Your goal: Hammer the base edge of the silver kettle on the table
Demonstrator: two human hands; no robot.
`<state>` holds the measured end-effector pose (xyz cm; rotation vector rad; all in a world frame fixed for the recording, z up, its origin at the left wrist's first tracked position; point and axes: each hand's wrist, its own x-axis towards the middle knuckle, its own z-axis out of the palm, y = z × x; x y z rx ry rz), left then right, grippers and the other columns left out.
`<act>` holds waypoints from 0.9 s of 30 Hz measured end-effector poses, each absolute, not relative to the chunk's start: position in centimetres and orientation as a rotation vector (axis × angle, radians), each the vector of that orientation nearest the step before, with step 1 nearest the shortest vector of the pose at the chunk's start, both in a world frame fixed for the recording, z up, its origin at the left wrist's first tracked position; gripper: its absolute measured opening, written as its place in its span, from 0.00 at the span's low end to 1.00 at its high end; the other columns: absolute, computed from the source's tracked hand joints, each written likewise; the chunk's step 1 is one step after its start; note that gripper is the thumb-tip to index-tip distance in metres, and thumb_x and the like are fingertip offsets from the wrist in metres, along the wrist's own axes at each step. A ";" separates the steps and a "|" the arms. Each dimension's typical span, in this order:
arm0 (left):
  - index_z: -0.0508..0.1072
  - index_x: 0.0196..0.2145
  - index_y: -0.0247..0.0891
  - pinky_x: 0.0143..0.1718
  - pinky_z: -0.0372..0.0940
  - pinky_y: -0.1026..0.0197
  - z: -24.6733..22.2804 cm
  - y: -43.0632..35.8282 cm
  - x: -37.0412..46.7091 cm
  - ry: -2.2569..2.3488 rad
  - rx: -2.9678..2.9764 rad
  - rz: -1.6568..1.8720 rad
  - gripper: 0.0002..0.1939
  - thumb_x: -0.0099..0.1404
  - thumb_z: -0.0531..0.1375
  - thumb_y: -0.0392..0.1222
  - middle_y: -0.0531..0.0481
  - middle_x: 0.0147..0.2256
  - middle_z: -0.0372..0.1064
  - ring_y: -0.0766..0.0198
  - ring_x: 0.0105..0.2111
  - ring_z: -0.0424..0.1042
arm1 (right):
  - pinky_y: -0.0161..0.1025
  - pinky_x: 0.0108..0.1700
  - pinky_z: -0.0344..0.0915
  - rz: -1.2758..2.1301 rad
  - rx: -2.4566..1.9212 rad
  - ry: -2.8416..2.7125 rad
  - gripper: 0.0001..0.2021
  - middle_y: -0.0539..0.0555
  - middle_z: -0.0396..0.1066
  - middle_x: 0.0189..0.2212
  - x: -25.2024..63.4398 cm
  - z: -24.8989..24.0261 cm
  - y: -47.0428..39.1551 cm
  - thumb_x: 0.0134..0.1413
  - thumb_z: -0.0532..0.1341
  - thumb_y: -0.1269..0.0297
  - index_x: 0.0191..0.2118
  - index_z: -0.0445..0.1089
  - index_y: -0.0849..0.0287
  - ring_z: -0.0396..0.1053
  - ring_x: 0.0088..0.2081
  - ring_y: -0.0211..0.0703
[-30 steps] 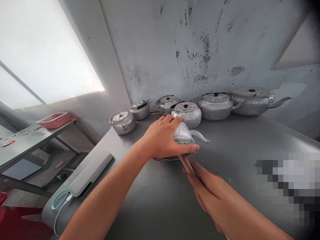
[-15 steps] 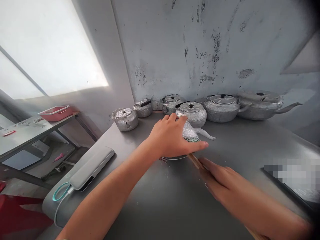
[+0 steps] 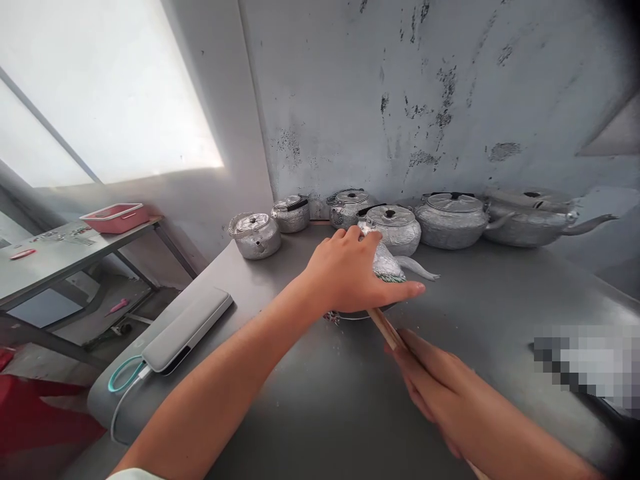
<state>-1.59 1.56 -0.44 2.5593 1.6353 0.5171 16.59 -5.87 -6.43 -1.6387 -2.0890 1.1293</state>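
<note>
My left hand (image 3: 345,273) lies over a silver, crinkled-looking piece with a green textured band (image 3: 390,268), its fingers bent over the top and its thumb stretched to the right. The hand covers most of this piece. Below the palm shows a thin dark rim, with small multicoloured bits (image 3: 331,317) at its left. My right hand (image 3: 425,367) is closed round a light wooden stick (image 3: 383,327), whose upper end goes out of sight under my left hand. Just behind stands a silver kettle (image 3: 395,233); a curved spout (image 3: 419,268) sticks out to the right.
Along the wall stand more silver kettles (image 3: 450,223), several in all. A grey power bank (image 3: 190,330) with a cable lies at the table's left. A blurred-out dark object (image 3: 585,367) is at right. Farther left, a side table holds a pink basket (image 3: 117,219).
The whole view has shifted slightly, so the table things appear a little farther right. My right hand has slid slightly down along the stick's line; my left hand keeps its place on the silver piece.
</note>
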 end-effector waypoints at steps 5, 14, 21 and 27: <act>0.61 0.67 0.39 0.58 0.63 0.39 -0.5 1.6 -1.6 1.634 2.555 0.511 0.51 0.59 0.52 0.79 0.35 0.61 0.63 0.37 0.62 0.60 | 0.35 0.22 0.57 1.286 -1.679 -1.941 0.20 0.45 0.58 0.21 16.2 -6.3 -6.1 0.73 0.43 0.54 0.31 0.61 0.53 0.58 0.20 0.37; 0.62 0.67 0.43 0.56 0.65 0.39 -0.6 1.6 -1.6 1.628 2.554 0.515 0.50 0.58 0.52 0.80 0.38 0.60 0.64 0.38 0.60 0.62 | 0.35 0.23 0.55 1.293 -1.720 -1.931 0.16 0.44 0.57 0.20 16.4 -6.2 -6.1 0.73 0.43 0.56 0.34 0.61 0.53 0.59 0.21 0.38; 0.61 0.67 0.39 0.57 0.63 0.41 -0.5 1.3 -1.3 1.635 2.580 0.505 0.51 0.59 0.53 0.78 0.35 0.61 0.63 0.39 0.60 0.63 | 0.38 0.24 0.55 1.173 -1.740 -1.936 0.15 0.50 0.66 0.20 16.4 -5.9 -6.2 0.70 0.50 0.58 0.30 0.65 0.53 0.62 0.22 0.42; 0.61 0.67 0.38 0.58 0.62 0.40 -0.6 1.0 -1.0 1.626 2.600 0.497 0.50 0.60 0.53 0.78 0.34 0.63 0.61 0.39 0.61 0.62 | 0.40 0.26 0.55 1.185 -1.715 -1.940 0.18 0.50 0.66 0.20 16.2 -5.5 -6.3 0.71 0.49 0.59 0.28 0.64 0.52 0.61 0.21 0.42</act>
